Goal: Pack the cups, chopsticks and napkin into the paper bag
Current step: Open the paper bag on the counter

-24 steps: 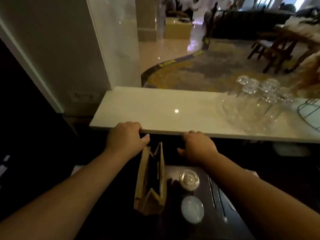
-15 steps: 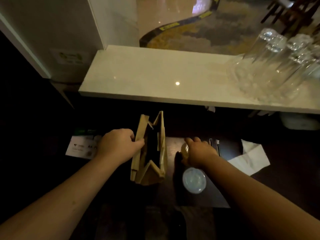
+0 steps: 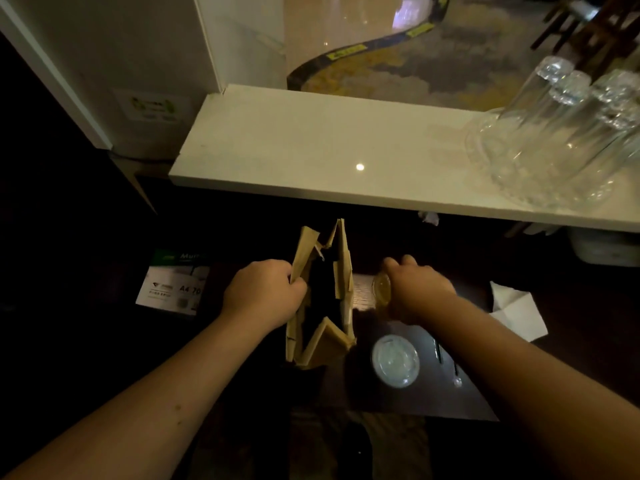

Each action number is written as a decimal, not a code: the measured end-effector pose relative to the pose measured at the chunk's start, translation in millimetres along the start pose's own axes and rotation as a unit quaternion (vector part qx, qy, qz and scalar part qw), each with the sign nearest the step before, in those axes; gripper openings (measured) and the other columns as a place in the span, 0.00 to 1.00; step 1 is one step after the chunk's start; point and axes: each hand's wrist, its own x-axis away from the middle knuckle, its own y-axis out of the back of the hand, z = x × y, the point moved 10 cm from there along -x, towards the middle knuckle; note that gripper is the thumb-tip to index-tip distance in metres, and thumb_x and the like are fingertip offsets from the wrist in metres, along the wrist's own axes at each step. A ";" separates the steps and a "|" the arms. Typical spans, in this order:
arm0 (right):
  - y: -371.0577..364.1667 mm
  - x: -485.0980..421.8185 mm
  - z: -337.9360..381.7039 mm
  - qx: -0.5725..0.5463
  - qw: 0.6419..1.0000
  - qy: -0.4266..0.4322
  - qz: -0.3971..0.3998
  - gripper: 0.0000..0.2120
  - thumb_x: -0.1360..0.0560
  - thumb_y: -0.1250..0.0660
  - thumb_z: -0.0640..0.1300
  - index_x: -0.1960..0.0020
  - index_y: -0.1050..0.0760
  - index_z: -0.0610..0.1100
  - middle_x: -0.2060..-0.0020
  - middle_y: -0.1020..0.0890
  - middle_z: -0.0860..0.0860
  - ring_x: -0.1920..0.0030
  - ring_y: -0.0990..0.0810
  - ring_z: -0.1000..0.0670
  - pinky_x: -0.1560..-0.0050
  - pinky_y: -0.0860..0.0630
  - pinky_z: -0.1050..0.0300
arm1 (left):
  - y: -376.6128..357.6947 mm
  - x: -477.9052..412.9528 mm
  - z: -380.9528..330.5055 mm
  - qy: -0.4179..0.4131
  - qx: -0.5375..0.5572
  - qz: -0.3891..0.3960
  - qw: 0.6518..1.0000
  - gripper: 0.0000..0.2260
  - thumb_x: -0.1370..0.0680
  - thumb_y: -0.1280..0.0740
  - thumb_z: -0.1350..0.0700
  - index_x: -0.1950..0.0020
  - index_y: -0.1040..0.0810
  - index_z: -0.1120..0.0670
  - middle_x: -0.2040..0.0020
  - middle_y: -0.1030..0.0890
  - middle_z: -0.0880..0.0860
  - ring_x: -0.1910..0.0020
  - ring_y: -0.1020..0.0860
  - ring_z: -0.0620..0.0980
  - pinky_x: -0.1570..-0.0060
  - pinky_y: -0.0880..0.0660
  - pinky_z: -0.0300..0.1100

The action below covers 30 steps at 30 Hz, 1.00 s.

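A brown paper bag stands open on the dark low table. My left hand pinches the bag's left rim. To the right of the bag, my right hand is closed around a clear plastic cup with a yellowish drink. A second cup with a clear lid stands nearer to me on the table. The dark chopsticks lie beside that cup, partly hidden under my right forearm. A white napkin lies further right.
A white stone shelf overhangs the far side of the table, with several upturned glasses at its right end. A ream of A4 paper lies to the left. A grey box sits under the shelf at right.
Both hands came down from the shelf edge. My left hand took the bag's rim and my right hand closed on the far cup. The view tilted downward.
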 end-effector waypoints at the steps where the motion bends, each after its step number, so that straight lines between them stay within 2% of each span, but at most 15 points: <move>1: 18.8 6.3 2.3 0.007 1.000 0.005 -0.014 0.46 0.38 0.21 0.62 0.27 0.38 0.53 0.38 0.28 0.46 0.44 0.22 0.39 0.54 0.20 0.44 | 0.4 0.3 -0.5 0.004 0.006 -0.001 1.000 0.19 0.23 0.31 0.45 0.71 0.27 0.50 0.74 0.26 0.49 0.76 0.27 0.48 0.77 0.39 0.40; 5: 96.2 34.5 22.3 0.045 0.996 0.044 -0.065 0.46 0.39 0.21 0.64 0.27 0.38 0.54 0.40 0.26 0.47 0.49 0.20 0.41 0.65 0.26 0.51 | -1.5 2.4 -1.8 0.020 0.032 0.011 0.999 0.18 0.22 0.32 0.45 0.70 0.27 0.49 0.74 0.26 0.48 0.77 0.28 0.46 0.78 0.39 0.40; 11: 165.0 67.2 79.6 0.031 0.985 0.136 -0.105 0.45 0.37 0.21 0.61 0.27 0.38 0.53 0.41 0.26 0.48 0.54 0.23 0.44 0.64 0.26 0.52 | -2.7 1.5 -7.9 0.017 0.068 0.027 0.997 0.19 0.21 0.33 0.46 0.71 0.28 0.50 0.72 0.24 0.49 0.74 0.26 0.47 0.75 0.39 0.40; 15: 150.2 59.2 114.5 0.022 0.984 0.160 -0.075 0.45 0.36 0.20 0.57 0.26 0.39 0.53 0.40 0.26 0.47 0.52 0.21 0.43 0.61 0.21 0.48 | -1.0 0.1 -6.0 0.018 0.050 0.030 0.998 0.19 0.19 0.35 0.43 0.68 0.26 0.49 0.69 0.22 0.49 0.71 0.24 0.48 0.74 0.37 0.41; 18: 122.2 42.4 122.9 0.033 0.986 0.160 -0.046 0.45 0.36 0.21 0.57 0.25 0.39 0.52 0.40 0.27 0.46 0.52 0.21 0.42 0.66 0.24 0.50 | 0.9 -1.5 3.0 0.028 0.049 0.031 0.998 0.20 0.19 0.35 0.44 0.69 0.27 0.50 0.69 0.23 0.49 0.71 0.25 0.48 0.74 0.39 0.42; 23: 80.7 23.6 129.4 0.074 0.983 0.164 -0.018 0.47 0.36 0.21 0.58 0.24 0.39 0.50 0.38 0.25 0.45 0.50 0.21 0.42 0.66 0.27 0.50 | 5.3 -3.2 9.7 0.037 0.024 0.023 0.999 0.18 0.20 0.35 0.46 0.69 0.29 0.50 0.70 0.24 0.49 0.72 0.27 0.48 0.74 0.40 0.42; 25: 71.1 19.4 135.6 0.086 0.982 0.168 -0.023 0.44 0.35 0.21 0.58 0.25 0.37 0.49 0.38 0.24 0.44 0.47 0.21 0.41 0.62 0.25 0.49 | 4.3 -4.0 9.1 0.028 0.018 0.027 0.999 0.18 0.20 0.35 0.46 0.69 0.29 0.50 0.69 0.25 0.49 0.71 0.27 0.49 0.74 0.40 0.42; 28: 63.3 10.9 145.0 0.105 0.978 0.173 -0.044 0.37 0.32 0.24 0.56 0.28 0.34 0.46 0.39 0.24 0.41 0.43 0.22 0.40 0.49 0.23 0.46 | 5.9 -5.8 7.9 0.019 0.021 0.018 0.999 0.18 0.20 0.35 0.47 0.69 0.30 0.50 0.69 0.25 0.50 0.72 0.28 0.49 0.74 0.41 0.43; 30: 54.3 1.7 147.1 0.095 0.982 0.163 -0.032 0.35 0.31 0.24 0.55 0.30 0.32 0.45 0.40 0.23 0.41 0.42 0.23 0.39 0.47 0.24 0.45 | 8.7 -7.7 6.8 0.013 0.025 0.006 1.000 0.18 0.19 0.35 0.48 0.69 0.29 0.50 0.70 0.25 0.50 0.72 0.28 0.49 0.74 0.40 0.43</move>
